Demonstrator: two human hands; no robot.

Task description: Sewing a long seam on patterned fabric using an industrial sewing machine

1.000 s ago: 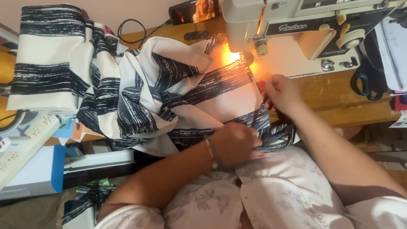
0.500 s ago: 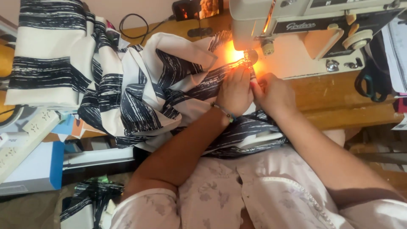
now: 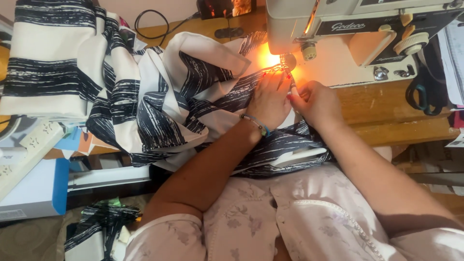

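Both hands press the striped fabric (image 3: 159,101) flat under the needle of the sewing machine (image 3: 357,43) at the desk's (image 3: 386,111) far edge: left hand (image 3: 268,99) spread flat, right hand (image 3: 314,104) just beside it, fingertips pinching the cloth. Scissors (image 3: 423,94) lie near the right edge.

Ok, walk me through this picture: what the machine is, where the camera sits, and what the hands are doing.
The camera is worn on the person's head and looks down at their own arms. The cream machine is a sewing machine on a wooden table, its lamp lit. The left hand lies flat on the black-and-white striped fabric, pressing it beside the needle. The right hand pinches the fabric's edge just in front of the needle. More of the fabric is piled to the left. Black-handled scissors lie on the right.
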